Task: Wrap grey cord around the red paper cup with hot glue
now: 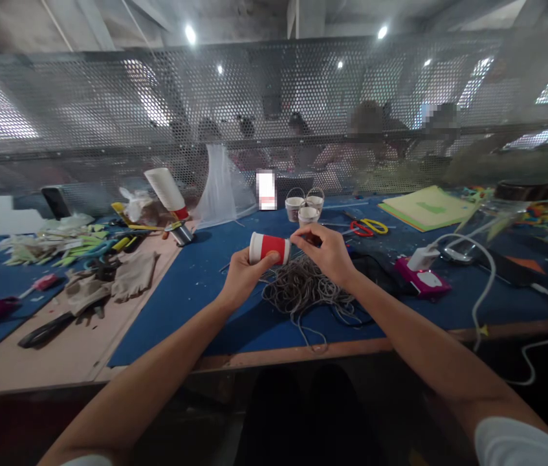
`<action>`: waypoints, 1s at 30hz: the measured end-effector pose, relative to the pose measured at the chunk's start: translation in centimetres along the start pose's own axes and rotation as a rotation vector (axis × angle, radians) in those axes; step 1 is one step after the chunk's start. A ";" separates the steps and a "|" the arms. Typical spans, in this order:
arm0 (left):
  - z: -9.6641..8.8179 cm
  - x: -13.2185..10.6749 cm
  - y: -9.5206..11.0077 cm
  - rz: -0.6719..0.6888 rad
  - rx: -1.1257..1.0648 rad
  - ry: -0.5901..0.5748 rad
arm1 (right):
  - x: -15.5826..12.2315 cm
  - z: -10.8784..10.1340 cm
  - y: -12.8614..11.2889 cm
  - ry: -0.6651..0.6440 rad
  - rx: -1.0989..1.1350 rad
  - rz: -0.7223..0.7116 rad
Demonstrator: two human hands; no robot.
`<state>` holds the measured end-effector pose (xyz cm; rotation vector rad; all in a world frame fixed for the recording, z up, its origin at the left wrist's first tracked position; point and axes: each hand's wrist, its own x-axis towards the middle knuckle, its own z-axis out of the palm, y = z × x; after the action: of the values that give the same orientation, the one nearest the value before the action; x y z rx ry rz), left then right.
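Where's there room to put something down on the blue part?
A good bare patch on the blue surface lies between the gloves and the left hand, just this side of the leaning cup stack. A smaller one lies between the pink box and the front edge. It's crowded below the right hand, where grey string heaps up.

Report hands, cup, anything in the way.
Left hand holding red-and-white cup sideways. Right hand close to its right end, grip unclear. Tangled grey cord heaped on blue tabletop, close by.
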<state>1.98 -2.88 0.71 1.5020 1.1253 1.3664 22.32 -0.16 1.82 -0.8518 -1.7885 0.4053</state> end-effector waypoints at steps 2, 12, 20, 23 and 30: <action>0.0 0.0 0.0 -0.004 -0.007 -0.001 | 0.0 0.0 0.0 -0.001 0.006 -0.002; -0.1 0.1 -0.2 -0.006 -0.033 -0.036 | 0.1 -0.1 0.3 -0.011 -0.003 0.005; -0.2 0.1 -0.1 -0.014 -0.044 -0.056 | 0.0 -0.2 0.2 -0.018 -0.018 0.009; -0.2 0.1 -0.3 -0.016 -0.049 -0.056 | 0.1 -0.2 0.2 -0.016 -0.010 0.002; -0.2 0.0 -0.1 -0.020 -0.056 -0.044 | 0.0 -0.2 0.2 -0.005 -0.007 0.001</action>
<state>1.79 -2.81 0.62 1.4694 1.0635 1.3342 22.54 -0.02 1.77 -0.8578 -1.7949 0.4023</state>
